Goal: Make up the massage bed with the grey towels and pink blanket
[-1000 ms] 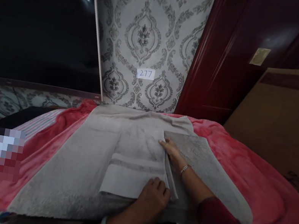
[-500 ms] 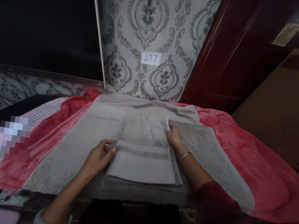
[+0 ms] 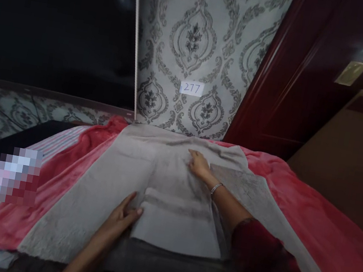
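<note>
A grey towel (image 3: 103,183) lies spread over a red blanket (image 3: 311,215). Its middle part is folded into a narrower panel (image 3: 176,224) lying on top. My left hand (image 3: 121,217) lies flat with fingers apart at the panel's near left edge, its thumb touching the fold. My right hand (image 3: 199,163), a bracelet on its wrist, presses palm-down on the far end of the panel near the wall. Neither hand grips anything.
A patterned grey wall with a small label "277" (image 3: 191,87) stands behind the bed. A dark red door (image 3: 305,73) and brown wooden furniture (image 3: 357,153) are at the right. Striped bedding (image 3: 50,141) shows at the left beside a blurred patch.
My right hand slid farther along the towel toward the wall. My left hand moved from the panel's near right corner to its left edge and flattened. The camera view shifted.
</note>
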A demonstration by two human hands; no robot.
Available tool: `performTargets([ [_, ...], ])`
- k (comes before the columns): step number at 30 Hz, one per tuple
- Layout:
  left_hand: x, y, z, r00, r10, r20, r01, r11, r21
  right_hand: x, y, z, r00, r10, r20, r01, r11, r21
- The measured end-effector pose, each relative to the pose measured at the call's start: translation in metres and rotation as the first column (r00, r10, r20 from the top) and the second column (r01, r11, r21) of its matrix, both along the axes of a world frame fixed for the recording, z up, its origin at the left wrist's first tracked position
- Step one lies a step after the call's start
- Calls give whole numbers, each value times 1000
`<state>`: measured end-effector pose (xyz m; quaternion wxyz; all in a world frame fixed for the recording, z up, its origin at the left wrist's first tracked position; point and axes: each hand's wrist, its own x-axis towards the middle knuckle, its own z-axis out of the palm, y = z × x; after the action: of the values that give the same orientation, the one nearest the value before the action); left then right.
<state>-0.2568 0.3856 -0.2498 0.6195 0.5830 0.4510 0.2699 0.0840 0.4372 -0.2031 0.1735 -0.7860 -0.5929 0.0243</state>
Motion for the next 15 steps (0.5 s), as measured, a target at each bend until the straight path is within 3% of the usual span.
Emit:
performTargets([
  [4,-5,-1,-6,997,-65,34,67,997,-38,-7,39,0,997,75,-8,-75,988,-137],
  [8,7,-4,-18,989,-130,75,124,989,81,5,61,-2,997,75,-26,-79,965,-249],
  [11,14,-10,-25,990,-136,36,124,962,242,14,65,-3,997,72,-25,-76,966,-247],
  [15,20,-19,-29,993,-90,-71,109,933,344,13,54,-10,996,86,-17,-88,985,-150],
])
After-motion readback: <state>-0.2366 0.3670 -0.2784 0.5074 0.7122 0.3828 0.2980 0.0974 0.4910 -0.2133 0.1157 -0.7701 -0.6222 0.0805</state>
